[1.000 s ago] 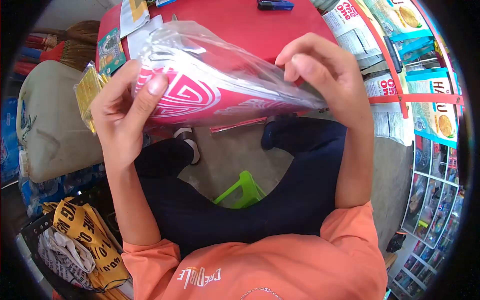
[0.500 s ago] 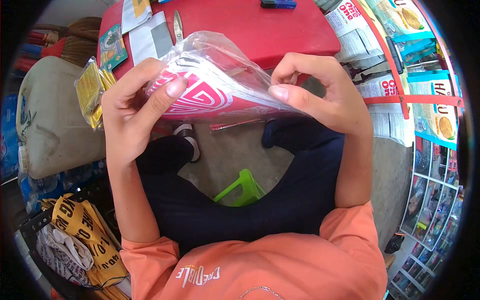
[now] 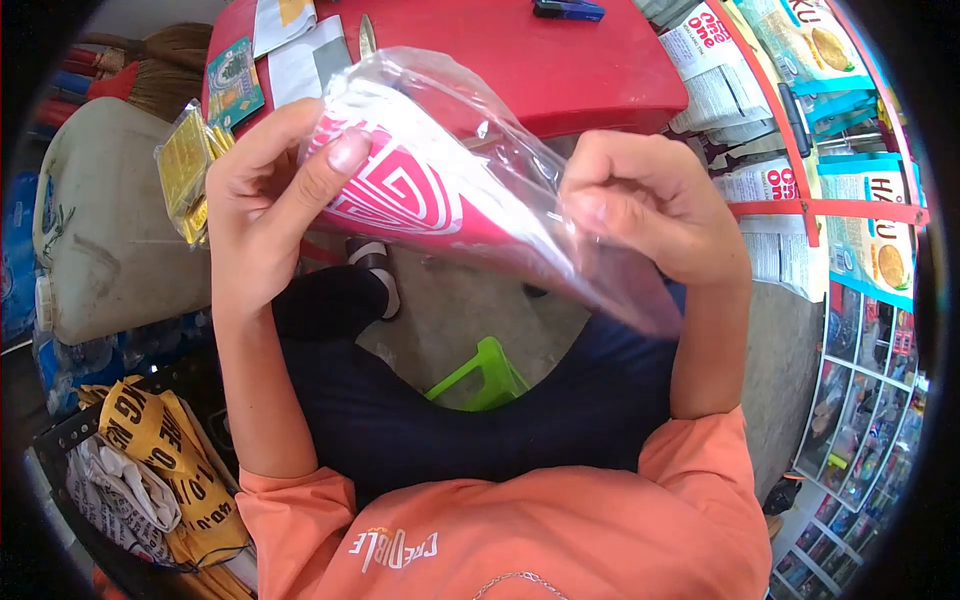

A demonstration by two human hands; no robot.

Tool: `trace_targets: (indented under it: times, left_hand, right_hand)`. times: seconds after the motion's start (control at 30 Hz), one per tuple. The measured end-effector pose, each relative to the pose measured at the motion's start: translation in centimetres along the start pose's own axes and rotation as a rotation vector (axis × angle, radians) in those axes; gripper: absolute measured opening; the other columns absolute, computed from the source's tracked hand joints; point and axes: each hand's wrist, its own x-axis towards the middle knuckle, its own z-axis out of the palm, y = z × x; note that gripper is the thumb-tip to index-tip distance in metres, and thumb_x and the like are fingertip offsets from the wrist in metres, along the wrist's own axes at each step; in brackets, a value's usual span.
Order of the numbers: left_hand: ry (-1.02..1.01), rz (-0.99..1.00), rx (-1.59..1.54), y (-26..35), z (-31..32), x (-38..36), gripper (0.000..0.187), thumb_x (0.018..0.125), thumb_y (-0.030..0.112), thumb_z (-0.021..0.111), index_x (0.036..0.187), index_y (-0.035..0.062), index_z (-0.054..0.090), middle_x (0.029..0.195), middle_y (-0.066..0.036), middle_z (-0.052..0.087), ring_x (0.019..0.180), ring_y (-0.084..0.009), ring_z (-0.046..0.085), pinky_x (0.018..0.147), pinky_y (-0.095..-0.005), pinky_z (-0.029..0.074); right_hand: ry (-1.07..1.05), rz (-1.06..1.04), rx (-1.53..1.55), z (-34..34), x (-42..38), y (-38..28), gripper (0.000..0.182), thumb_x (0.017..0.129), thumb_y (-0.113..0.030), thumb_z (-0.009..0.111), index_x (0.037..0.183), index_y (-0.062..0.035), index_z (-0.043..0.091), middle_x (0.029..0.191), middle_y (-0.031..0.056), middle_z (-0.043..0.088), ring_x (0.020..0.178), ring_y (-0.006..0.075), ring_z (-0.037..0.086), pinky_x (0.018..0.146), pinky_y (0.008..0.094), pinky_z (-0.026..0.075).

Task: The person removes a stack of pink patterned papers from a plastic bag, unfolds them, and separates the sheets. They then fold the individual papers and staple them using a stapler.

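A clear plastic bag [image 3: 470,170] holds a stack of red envelopes with a white maze pattern [image 3: 395,190]. My left hand [image 3: 265,200] grips the bag's left end, thumb pressed on the red print. My right hand [image 3: 650,205] pinches the bag's right end, where the loose plastic hangs down over my lap. The bag is held in the air in front of a red table [image 3: 560,70].
On the red table lie a dark stapler-like object [image 3: 567,10], papers [image 3: 300,55], a green card [image 3: 235,80] and a metal blade [image 3: 366,35]. Gold packets [image 3: 185,175] hang at the left. A green stool [image 3: 480,375] stands on the floor. Boxed goods [image 3: 840,150] fill shelves on the right.
My right hand has pulled the bag's open end down and toward me, stretching the loose plastic. The stack has tilted, left end higher. My left hand keeps its grip.
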Motion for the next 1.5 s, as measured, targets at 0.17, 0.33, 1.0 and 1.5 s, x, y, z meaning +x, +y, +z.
trace_targets:
  times: [0.17, 0.33, 1.0, 1.5]
  left_hand:
    - [-0.001, 0.046, -0.107, -0.9, 0.6, 0.3, 0.028, 0.099, 0.01, 0.065, 0.123, -0.0036, 0.065, 0.108, -0.004, 0.069, 0.1, -0.0094, 0.062, 0.09, -0.0259, 0.048]
    - [0.086, -0.003, -0.111, -1.6, 2.2, 1.0, 0.033, 0.099, 0.013, 0.066, 0.128, -0.0016, 0.062, 0.116, -0.005, 0.067, 0.106, -0.0107, 0.06, 0.095, -0.0279, 0.047]
    - [-0.151, -0.329, -0.242, 1.5, 5.3, -0.1, 0.034, 0.101, 0.023, 0.062, 0.073, 0.0041, 0.06, 0.057, 0.004, 0.051, 0.043, -0.0004, 0.037, 0.042, -0.0199, 0.024]
    - [-0.131, -0.312, -0.174, 2.7, 1.8, 0.0, 0.027, 0.094, 0.012, 0.068, 0.069, 0.0036, 0.062, 0.058, 0.003, 0.056, 0.042, -0.0005, 0.041, 0.042, -0.0193, 0.027]
  right_hand:
    - [-0.006, -0.019, 0.385, 3.5, 0.3, -0.7, 0.016, 0.101, -0.012, 0.062, 0.097, 0.0041, 0.065, 0.083, 0.004, 0.064, 0.075, 0.0077, 0.062, 0.068, 0.0234, 0.048]
    - [0.174, -0.065, 0.276, 5.5, 0.8, -0.7, 0.026, 0.098, -0.024, 0.065, 0.089, 0.0, 0.059, 0.078, 0.0049, 0.062, 0.068, 0.0094, 0.057, 0.062, 0.0239, 0.044]
    - [0.318, 0.054, 0.068, 5.4, 0.9, 0.3, 0.018, 0.1, -0.013, 0.059, 0.087, -0.0005, 0.063, 0.077, 0.0022, 0.063, 0.07, 0.0063, 0.056, 0.065, 0.0215, 0.043]
    - [0.586, -0.082, 0.036, -1.0, 0.8, 1.1, 0.03, 0.108, -0.029, 0.048, 0.085, -0.0089, 0.052, 0.063, -0.0015, 0.038, 0.055, 0.0099, 0.042, 0.057, 0.0257, 0.037]
